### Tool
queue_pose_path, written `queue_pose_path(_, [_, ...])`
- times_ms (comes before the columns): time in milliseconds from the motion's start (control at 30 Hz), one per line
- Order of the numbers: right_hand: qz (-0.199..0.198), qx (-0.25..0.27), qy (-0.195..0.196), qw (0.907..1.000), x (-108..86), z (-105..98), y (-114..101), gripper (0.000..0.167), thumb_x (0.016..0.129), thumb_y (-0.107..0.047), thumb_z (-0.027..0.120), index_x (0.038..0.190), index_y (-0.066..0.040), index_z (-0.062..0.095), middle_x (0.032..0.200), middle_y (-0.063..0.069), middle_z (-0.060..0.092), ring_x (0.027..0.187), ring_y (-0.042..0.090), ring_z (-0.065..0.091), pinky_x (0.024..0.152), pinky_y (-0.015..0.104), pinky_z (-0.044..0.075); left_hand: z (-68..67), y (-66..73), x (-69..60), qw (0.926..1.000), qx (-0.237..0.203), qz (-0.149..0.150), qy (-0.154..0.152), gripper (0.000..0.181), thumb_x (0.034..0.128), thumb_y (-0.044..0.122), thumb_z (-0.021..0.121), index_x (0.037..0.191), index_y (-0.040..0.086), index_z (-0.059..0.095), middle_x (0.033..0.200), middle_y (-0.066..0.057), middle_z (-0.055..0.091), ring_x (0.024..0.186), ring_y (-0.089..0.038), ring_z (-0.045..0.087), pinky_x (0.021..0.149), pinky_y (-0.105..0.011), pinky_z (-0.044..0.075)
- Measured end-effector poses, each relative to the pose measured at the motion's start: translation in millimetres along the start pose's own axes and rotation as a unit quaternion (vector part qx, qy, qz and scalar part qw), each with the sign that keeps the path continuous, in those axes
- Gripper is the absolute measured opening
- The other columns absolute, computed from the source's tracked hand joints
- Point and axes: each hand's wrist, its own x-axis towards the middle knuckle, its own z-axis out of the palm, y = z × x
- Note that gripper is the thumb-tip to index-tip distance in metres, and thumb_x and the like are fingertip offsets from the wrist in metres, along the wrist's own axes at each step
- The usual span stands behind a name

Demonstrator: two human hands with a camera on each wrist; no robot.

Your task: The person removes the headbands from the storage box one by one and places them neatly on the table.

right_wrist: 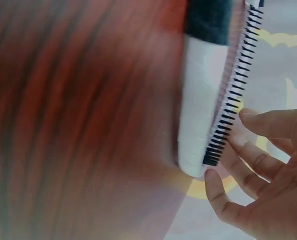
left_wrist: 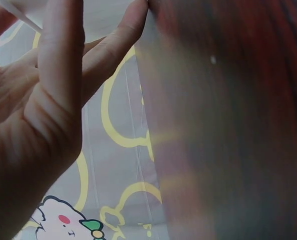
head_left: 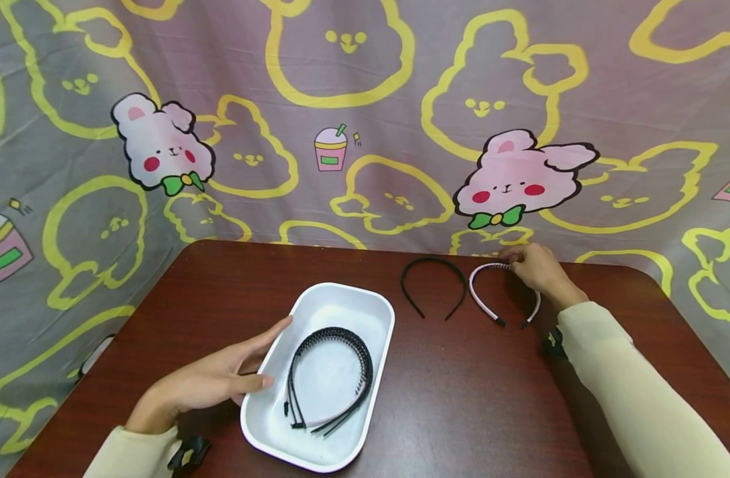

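Observation:
My left hand holds the left side of a white tray, its thumb over the rim and other fingers along the outer wall. Several black headbands lie stacked in the tray, with a pale band among them. At the back right, a white headband with black tips and a toothed inner edge lies on the table. My right hand is at its upper curve. In the right wrist view, the fingers are spread beside the white headband; contact is unclear. A black headband lies to its left.
The dark reddish-brown wooden table ends at the back against a patterned curtain. Black straps are at both wrists. A partly hidden pale object shows beyond the table's left edge.

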Motion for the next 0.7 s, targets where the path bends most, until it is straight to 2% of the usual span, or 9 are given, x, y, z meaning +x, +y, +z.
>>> queue_pose_path(67, [-0.005, 0.001, 0.003, 1.0000, -1.2, -1.3, -1.0, 0.027, 0.094, 0.002, 0.058, 0.113, 0.007, 0.075, 0.093, 0.020, 0.069, 0.076, 0.029, 0.052, 0.063, 0.034, 0.039, 0.4, -0.4, -0.1, 1.0000, 0.000, -0.003, 0.000, 0.088, 0.1050, 0.016, 0.062, 0.169, 0.039, 0.005, 0.177, -0.009, -0.009, 0.152, -0.048, 0.030, 0.089, -0.045, 0.060])
queue_pose_path(133, [-0.008, 0.001, 0.003, 1.0000, -2.4, -3.4, -2.7, 0.027, 0.094, 0.002, 0.059, 0.115, 0.007, 0.075, 0.096, 0.022, 0.071, 0.078, 0.029, 0.054, 0.064, 0.035, 0.040, 0.8, -0.8, 0.0, 1.0000, 0.002, -0.003, 0.000, 0.088, 0.1053, 0.016, 0.062, 0.169, 0.039, 0.005, 0.177, -0.009, -0.009, 0.150, -0.048, 0.032, 0.089, -0.045, 0.060])
queue_pose_path(233, [-0.014, -0.004, 0.002, 0.9999, -4.4, -7.1, -6.2, 0.028, 0.095, 0.001, 0.060, 0.118, 0.007, 0.074, 0.113, 0.029, 0.073, 0.086, 0.033, 0.058, 0.072, 0.037, 0.043, 1.4, -0.6, -0.1, 1.0000, 0.003, -0.004, 0.001, 0.088, 0.1052, 0.016, 0.062, 0.169, 0.040, 0.006, 0.177, -0.009, -0.008, 0.150, -0.047, 0.033, 0.088, -0.045, 0.060])
queue_pose_path(300, [-0.017, -0.004, 0.001, 0.9998, -6.2, -9.9, -9.8, 0.029, 0.096, 0.001, 0.061, 0.121, 0.007, 0.073, 0.126, 0.032, 0.069, 0.091, 0.035, 0.059, 0.076, 0.040, 0.044, 1.4, -0.1, -0.5, 1.0000, 0.002, -0.004, 0.001, 0.088, 0.1051, 0.016, 0.062, 0.169, 0.040, 0.006, 0.177, -0.009, -0.008, 0.150, -0.047, 0.034, 0.088, -0.045, 0.060])
queue_pose_path(367, [-0.020, -0.006, 0.001, 0.9998, -8.2, -12.2, -13.8, 0.031, 0.096, 0.000, 0.061, 0.124, 0.008, 0.072, 0.131, 0.033, 0.066, 0.096, 0.038, 0.060, 0.079, 0.044, 0.045, 1.2, 0.3, -0.9, 1.0000, 0.004, 0.000, 0.001, 0.088, 0.1051, 0.017, 0.062, 0.169, 0.039, 0.006, 0.176, -0.010, -0.009, 0.150, -0.047, 0.034, 0.088, -0.045, 0.060])
queue_pose_path(567, [-0.029, -0.001, 0.009, 0.9995, -14.8, -15.2, -25.2, 0.033, 0.097, 0.000, 0.060, 0.127, 0.009, 0.070, 0.132, 0.034, 0.065, 0.108, 0.045, 0.064, 0.085, 0.051, 0.048, 0.8, 0.0, 0.3, 0.9999, 0.010, 0.004, 0.000, 0.088, 0.1049, 0.017, 0.062, 0.169, 0.039, 0.006, 0.177, -0.009, -0.008, 0.151, -0.049, 0.031, 0.090, -0.043, 0.060])
queue_pose_path(633, [-0.032, 0.003, 0.014, 0.9994, -17.4, -15.2, -29.6, 0.031, 0.097, 0.001, 0.060, 0.126, 0.009, 0.071, 0.133, 0.033, 0.065, 0.116, 0.048, 0.064, 0.090, 0.056, 0.050, 1.1, -0.5, 0.5, 0.9999, 0.011, 0.004, 0.000, 0.088, 0.1049, 0.017, 0.062, 0.169, 0.039, 0.006, 0.177, -0.009, -0.008, 0.152, -0.049, 0.030, 0.090, -0.043, 0.059])
queue_pose_path(700, [-0.036, 0.006, 0.020, 0.9991, -20.1, -15.4, -33.5, 0.031, 0.098, 0.001, 0.060, 0.125, 0.009, 0.071, 0.132, 0.033, 0.066, 0.116, 0.050, 0.064, 0.092, 0.059, 0.051, 1.3, -0.7, 0.5, 0.9999, 0.011, 0.005, -0.001, 0.088, 0.1051, 0.017, 0.062, 0.169, 0.039, 0.006, 0.177, -0.009, -0.008, 0.152, -0.050, 0.029, 0.090, -0.043, 0.059])
